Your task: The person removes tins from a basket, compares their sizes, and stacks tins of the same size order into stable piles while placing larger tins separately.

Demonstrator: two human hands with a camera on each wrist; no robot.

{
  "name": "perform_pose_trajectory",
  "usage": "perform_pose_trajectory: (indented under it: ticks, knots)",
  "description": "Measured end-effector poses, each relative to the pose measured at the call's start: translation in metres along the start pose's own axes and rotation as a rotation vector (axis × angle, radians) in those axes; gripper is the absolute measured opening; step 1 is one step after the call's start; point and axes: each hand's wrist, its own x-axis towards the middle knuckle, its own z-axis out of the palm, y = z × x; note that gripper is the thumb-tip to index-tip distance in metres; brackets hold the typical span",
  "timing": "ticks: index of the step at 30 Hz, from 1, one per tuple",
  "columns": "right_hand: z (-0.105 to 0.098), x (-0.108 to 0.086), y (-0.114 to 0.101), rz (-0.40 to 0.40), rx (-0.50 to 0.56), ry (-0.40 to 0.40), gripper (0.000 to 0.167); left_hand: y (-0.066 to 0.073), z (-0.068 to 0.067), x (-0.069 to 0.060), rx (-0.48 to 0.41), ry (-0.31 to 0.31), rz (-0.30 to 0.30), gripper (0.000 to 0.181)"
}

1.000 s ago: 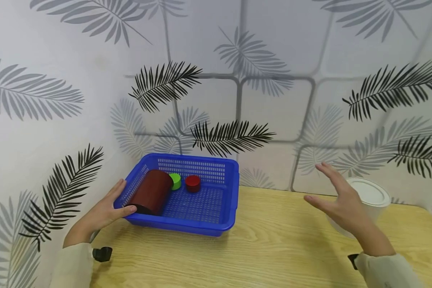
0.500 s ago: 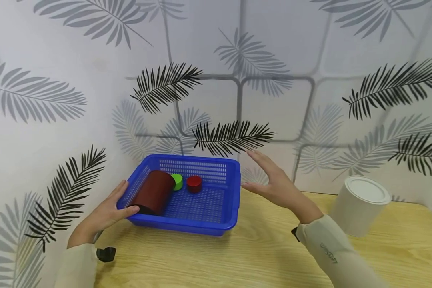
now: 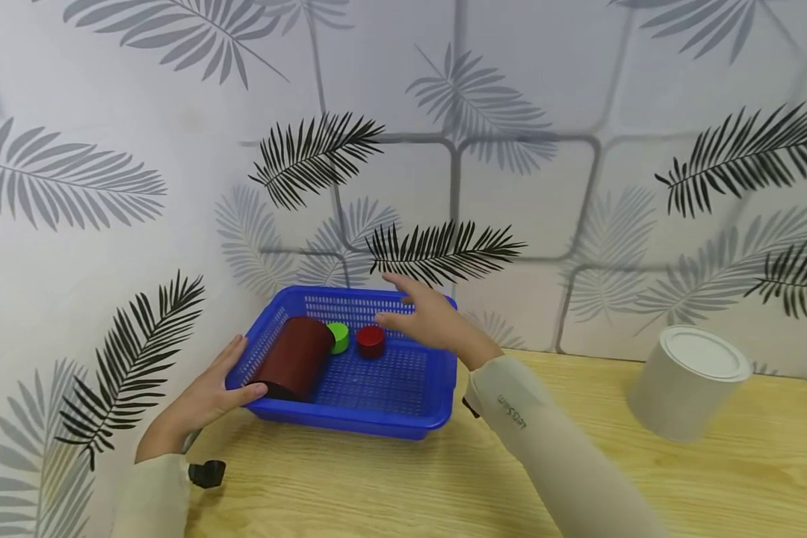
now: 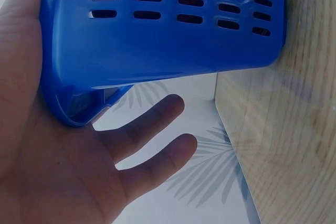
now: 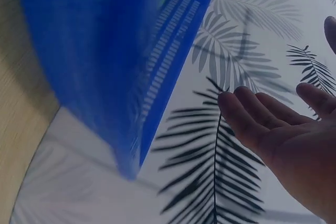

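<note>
A blue perforated plastic basket (image 3: 350,420) stands on the table at centre left. Inside it lie a dark red cylinder (image 3: 294,359), a small green round piece (image 3: 339,338) and a small red round piece (image 3: 371,344). My left hand (image 3: 205,392) rests at the basket's left front corner, thumb near the front rim. In the left wrist view that hand (image 4: 63,166) has its palm by the rim and two fingers extended clear of the basket wall. Over the basket's back right part hovers my right hand (image 3: 430,317), fingers extended, holding nothing; the right wrist view shows its spread fingers (image 5: 247,116).
A white lidded tub (image 3: 689,385) stands to the right on the light wooden table (image 3: 551,418). Behind the table and on the left rise leaf-patterned walls (image 3: 511,194).
My right hand has moved left from in front of the white tub to above the basket. The left hand stays at the basket's corner, and the basket's contents lie as before.
</note>
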Motion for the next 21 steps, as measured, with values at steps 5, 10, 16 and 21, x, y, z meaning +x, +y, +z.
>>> perform_pose_trajectory:
  ticks: [5,10,16,21]
  knots:
    - [0.02,0.03,-0.005,0.027,0.103,-0.007,0.069,-0.002,0.0,-0.001,-0.005,0.001,0.004,0.106]
    - [0.044,0.056,0.0,0.018,0.049,-0.021,0.058,-0.003,-0.001,-0.001,-0.003,0.0,0.001,0.106]
    - [0.081,0.074,0.016,0.132,0.126,-0.091,0.048,-0.003,-0.001,-0.001,0.005,0.002,-0.003,0.106]
    - [0.099,0.081,0.021,0.236,0.313,-0.203,0.051,-0.004,0.0,-0.001,-0.018,-0.003,-0.014,0.107]
